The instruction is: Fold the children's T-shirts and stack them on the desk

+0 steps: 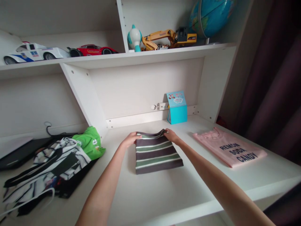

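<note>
A folded garment with dark grey, green and white stripes (156,156) lies flat in the middle of the white desk surface (150,201). My left hand (129,140) grips its far left corner. My right hand (171,136) pinches its far right corner, and the far edge lifts a little between them. To the right, a folded pink T-shirt (229,147) printed "REMON SODA CANDY" lies apart from both hands.
At the left lies a heap of black-and-white clothing (47,166) with a green garment (89,142) and a black laptop (23,152). A blue stand-up card (176,107) stands at the back. Toy cars (91,50), a toy excavator (169,39) and a globe (209,17) sit on the shelf above.
</note>
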Demonstrator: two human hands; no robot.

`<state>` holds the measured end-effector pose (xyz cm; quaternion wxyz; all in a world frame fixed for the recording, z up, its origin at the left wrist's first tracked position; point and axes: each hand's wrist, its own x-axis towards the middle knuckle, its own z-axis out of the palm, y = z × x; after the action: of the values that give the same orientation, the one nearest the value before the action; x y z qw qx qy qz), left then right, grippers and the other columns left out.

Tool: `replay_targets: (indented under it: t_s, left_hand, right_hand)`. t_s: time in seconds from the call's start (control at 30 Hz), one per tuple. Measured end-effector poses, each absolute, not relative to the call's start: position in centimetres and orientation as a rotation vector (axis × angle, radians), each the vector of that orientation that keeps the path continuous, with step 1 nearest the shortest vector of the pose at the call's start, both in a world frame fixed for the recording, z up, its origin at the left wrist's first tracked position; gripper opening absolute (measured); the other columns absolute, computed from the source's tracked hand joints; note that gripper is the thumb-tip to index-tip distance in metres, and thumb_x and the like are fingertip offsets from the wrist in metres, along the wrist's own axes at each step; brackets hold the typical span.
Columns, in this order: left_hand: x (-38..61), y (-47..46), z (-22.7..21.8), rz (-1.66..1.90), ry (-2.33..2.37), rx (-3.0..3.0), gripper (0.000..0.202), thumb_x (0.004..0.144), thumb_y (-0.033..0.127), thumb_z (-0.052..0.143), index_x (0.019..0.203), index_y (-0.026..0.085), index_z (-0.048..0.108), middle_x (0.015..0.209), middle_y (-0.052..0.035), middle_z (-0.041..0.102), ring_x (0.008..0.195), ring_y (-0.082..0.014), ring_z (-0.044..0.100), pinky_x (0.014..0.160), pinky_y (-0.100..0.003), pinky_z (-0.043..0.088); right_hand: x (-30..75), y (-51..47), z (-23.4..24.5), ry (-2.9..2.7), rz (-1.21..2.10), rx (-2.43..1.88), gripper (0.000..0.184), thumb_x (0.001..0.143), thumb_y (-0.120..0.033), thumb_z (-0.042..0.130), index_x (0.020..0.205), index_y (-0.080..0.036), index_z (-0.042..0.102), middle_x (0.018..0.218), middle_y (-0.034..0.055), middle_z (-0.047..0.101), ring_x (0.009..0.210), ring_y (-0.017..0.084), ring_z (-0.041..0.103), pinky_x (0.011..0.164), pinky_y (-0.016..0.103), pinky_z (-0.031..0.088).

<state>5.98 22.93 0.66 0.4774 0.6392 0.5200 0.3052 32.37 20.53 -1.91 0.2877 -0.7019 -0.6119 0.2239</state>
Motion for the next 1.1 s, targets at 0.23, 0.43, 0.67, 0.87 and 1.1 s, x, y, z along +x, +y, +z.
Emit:
replay_targets:
  t_s: [0.23,0.43,0.67,0.87,1.1]
  left_hand:
    - [6.7,24.9,-2.5,0.852,1.653,1.664,0.024,0.071,0.038,0.060,0.061,0.016,0.060,0.056,-0.0015,0.060,0.065,-0.0185,0.061,0.055,-0.023,0.039]
    - [6.9,25.6,-4.5,0.883,1.854,1.822,0.027,0.075,0.039,0.057,0.057,0.019,0.057,0.059,-0.0017,0.061,0.071,-0.0200,0.061,0.056,-0.023,0.035]
    - [7.1,23.8,-5.5,0.970,1.896,1.896,0.019,0.081,0.034,0.051,0.083,0.020,0.063,0.081,-0.0033,0.068,0.077,-0.0179,0.062,0.061,-0.023,0.039]
    - [7.0,22.7,-6.3,1.085,1.828,1.919,0.018,0.084,0.028,0.049,0.096,0.021,0.060,0.089,-0.0012,0.069,0.081,-0.0142,0.063,0.068,-0.021,0.042]
    - [7.0,22.9,-6.2,1.115,1.812,1.906,0.016,0.084,0.027,0.050,0.093,0.021,0.060,0.087,-0.0013,0.069,0.078,-0.0142,0.063,0.067,-0.021,0.042]
  right_hand:
    - [33.5,21.9,-3.5,-1.489,0.565,-2.096,0.031,0.088,-0.034,0.051,0.113,-0.017,0.053,0.114,0.0070,0.055,0.096,0.018,0.056,0.081,0.039,0.048]
    - [33.9,22.7,-4.3,-1.484,0.586,-2.086,0.029,0.088,-0.033,0.051,0.113,-0.017,0.053,0.114,0.0069,0.054,0.096,0.018,0.056,0.081,0.038,0.048]
    - [35.0,24.4,-5.3,-1.495,0.744,-1.881,0.030,0.088,-0.033,0.051,0.113,-0.017,0.053,0.113,0.0068,0.055,0.094,0.017,0.056,0.079,0.037,0.049]
    - [35.9,24.6,-5.8,-1.552,0.880,-1.602,0.023,0.086,-0.029,0.054,0.101,-0.013,0.057,0.080,0.0012,0.061,0.063,0.009,0.056,0.057,0.024,0.048]
    - [36.5,24.2,-4.1,-1.672,0.971,-1.274,0.030,0.068,-0.023,0.057,0.096,-0.015,0.063,0.057,-0.0036,0.057,0.046,0.007,0.049,0.045,0.018,0.040]
